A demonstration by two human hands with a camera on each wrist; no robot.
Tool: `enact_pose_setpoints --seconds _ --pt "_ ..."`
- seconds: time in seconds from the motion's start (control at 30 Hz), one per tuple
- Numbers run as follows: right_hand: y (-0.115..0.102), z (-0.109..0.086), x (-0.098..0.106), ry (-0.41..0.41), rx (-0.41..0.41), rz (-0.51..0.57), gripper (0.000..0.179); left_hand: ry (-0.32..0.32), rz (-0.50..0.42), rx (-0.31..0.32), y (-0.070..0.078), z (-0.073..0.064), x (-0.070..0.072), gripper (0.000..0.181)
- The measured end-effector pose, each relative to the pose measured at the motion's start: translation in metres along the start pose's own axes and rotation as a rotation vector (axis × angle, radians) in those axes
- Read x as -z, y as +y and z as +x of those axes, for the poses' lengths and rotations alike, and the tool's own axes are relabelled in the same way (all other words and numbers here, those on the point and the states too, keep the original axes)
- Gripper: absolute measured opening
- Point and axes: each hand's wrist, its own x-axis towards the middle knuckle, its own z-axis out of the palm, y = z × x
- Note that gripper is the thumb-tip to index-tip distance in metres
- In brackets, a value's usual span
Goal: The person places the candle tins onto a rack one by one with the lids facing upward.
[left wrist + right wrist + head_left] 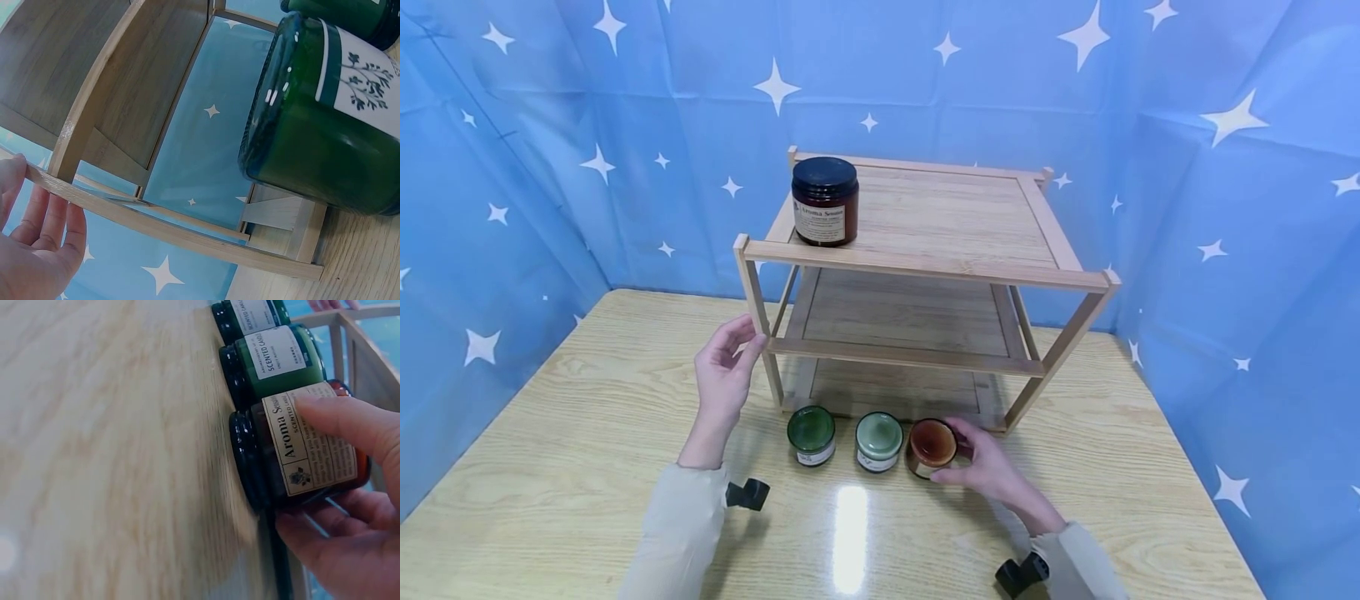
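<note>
My left hand (pixel 724 367) pinches the front left post (pixel 169 228) of a wooden three-tier shelf (pixel 925 265), its thumb and fingers on either side of the wood. In front of the shelf, my right hand (pixel 987 468) grips a brown candle jar (pixel 933 443) between thumb and fingers. That jar's cream label (pixel 309 440) and black lid show in the right wrist view, the lid towards the table. Left of it stand a light green candle jar (pixel 879 440) and a dark green candle jar (pixel 812 433), also with their glass bases up.
A large brown jar (pixel 824 204) with a black lid stands on the top tier's left side. The shelf rests on a pale wood-grain table (pixel 587 433). Behind and beside it hangs a blue curtain (pixel 887 75) with white stars.
</note>
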Motion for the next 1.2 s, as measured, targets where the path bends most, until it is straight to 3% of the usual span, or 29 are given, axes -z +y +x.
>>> enact_pose_setpoints --seconds 0.6,0.93,1.2 --pt "0.003 0.000 -0.003 0.050 0.051 0.072 0.061 -0.004 0.015 0.010 0.001 0.000 0.000 0.025" --pt "-0.006 -0.004 0.003 0.115 0.057 -0.003 0.062 -0.011 0.017 0.008 0.001 0.000 0.000 0.024" --pt "-0.022 -0.004 0.015 0.110 0.033 -0.024 0.061 -0.012 0.021 0.010 0.001 0.000 0.001 0.024"
